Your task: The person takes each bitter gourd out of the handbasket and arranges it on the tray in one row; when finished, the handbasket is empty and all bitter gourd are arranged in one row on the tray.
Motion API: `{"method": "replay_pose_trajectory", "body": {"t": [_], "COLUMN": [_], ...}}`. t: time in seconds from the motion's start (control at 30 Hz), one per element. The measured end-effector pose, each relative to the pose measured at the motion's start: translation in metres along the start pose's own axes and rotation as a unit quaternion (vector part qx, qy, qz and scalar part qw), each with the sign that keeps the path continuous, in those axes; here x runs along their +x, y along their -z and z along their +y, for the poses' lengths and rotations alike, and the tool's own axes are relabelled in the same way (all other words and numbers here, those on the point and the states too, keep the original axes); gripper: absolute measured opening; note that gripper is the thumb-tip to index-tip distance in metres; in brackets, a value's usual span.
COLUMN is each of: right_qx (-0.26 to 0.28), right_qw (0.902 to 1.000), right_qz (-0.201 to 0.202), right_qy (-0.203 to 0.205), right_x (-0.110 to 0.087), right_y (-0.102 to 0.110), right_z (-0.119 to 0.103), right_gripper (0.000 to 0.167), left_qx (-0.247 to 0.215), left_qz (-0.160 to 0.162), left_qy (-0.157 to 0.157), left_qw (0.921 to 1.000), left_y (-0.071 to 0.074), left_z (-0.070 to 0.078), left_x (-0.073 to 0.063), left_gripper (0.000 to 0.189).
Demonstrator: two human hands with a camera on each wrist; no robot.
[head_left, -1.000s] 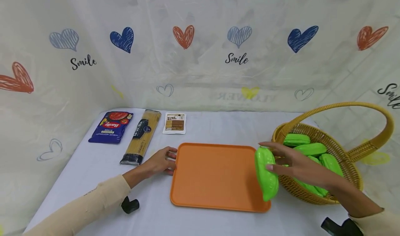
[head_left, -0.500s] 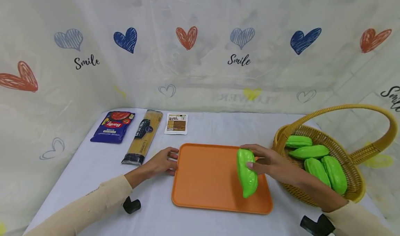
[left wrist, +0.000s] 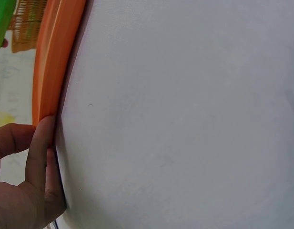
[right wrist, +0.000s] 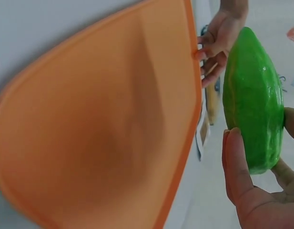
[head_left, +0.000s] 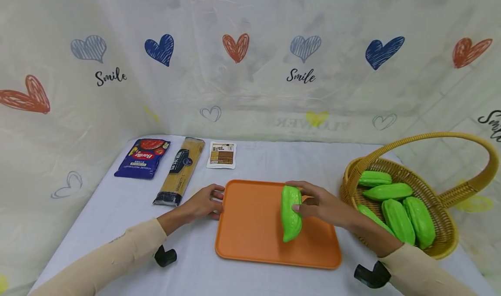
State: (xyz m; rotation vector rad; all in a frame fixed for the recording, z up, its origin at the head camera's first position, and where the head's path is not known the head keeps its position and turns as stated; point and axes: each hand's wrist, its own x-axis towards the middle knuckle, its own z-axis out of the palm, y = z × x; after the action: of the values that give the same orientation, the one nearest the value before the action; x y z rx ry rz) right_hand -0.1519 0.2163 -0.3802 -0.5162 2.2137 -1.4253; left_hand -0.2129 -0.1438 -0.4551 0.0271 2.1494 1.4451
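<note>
In the head view my right hand (head_left: 317, 202) holds a glossy green model fruit (head_left: 291, 213), ridged and tapering to a point, above the orange tray (head_left: 254, 239). Its thumb and fingers grip the blunt end of the fruit (right wrist: 254, 105) in the right wrist view. My left hand (head_left: 203, 202) rests at the tray's left edge, fingers spread. In the left wrist view, its fingertips (left wrist: 45, 125) touch the rim. Several more green fruits of the same kind (head_left: 398, 220) lie in a wicker basket (head_left: 450, 239) at the right, partly behind the right forearm.
A blue sauce pouch (head_left: 142, 159), a pack of spaghetti (head_left: 180, 172) and a small white packet (head_left: 221, 155) lie at the back left of the white-covered table (head_left: 282, 161). The basket's tall handle (head_left: 422, 136) arches over it. A heart-printed sheet (head_left: 250, 87) hangs behind.
My right hand has carried the green fruit left, from beside the basket to above the tray, slowing lately. The left hand stays at the tray's edge.
</note>
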Motion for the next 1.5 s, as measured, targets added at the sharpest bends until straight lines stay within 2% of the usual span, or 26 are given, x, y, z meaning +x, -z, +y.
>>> {"method": "replay_pose_trajectory", "body": {"t": [0.27, 0.57, 0.9, 1.23, 1.5], "right_qx": [-0.021, 0.001, 0.027, 0.034, 0.023], "right_qw": [0.9996, 0.9997, 0.9988, 0.9977, 0.9967], "right_qz": [0.004, -0.006, -0.02, 0.001, 0.019], "right_qy": [-0.016, -0.026, -0.035, -0.059, -0.076], "right_x": [0.022, 0.048, 0.079, 0.108, 0.124], "right_y": [-0.01, -0.019, -0.034, -0.046, -0.057], "right_z": [-0.002, -0.005, -0.005, 0.001, -0.001], "right_gripper": [0.064, 0.06, 0.065, 0.068, 0.062], "left_qx": [-0.009, -0.007, -0.013, -0.014, -0.012], "left_qz": [-0.003, -0.004, -0.003, -0.001, -0.002], "left_qy": [-0.003, -0.004, -0.007, -0.008, -0.01], "left_qw": [1.0, 1.0, 0.9999, 0.9999, 0.9999], "left_y": [0.0, 0.001, 0.001, 0.001, 0.001], "left_z": [-0.001, -0.002, -0.003, -0.004, -0.004], "left_x": [0.002, 0.0, 0.001, 0.001, 0.0], "left_gripper": [0.062, 0.063, 0.062, 0.061, 0.061]}}
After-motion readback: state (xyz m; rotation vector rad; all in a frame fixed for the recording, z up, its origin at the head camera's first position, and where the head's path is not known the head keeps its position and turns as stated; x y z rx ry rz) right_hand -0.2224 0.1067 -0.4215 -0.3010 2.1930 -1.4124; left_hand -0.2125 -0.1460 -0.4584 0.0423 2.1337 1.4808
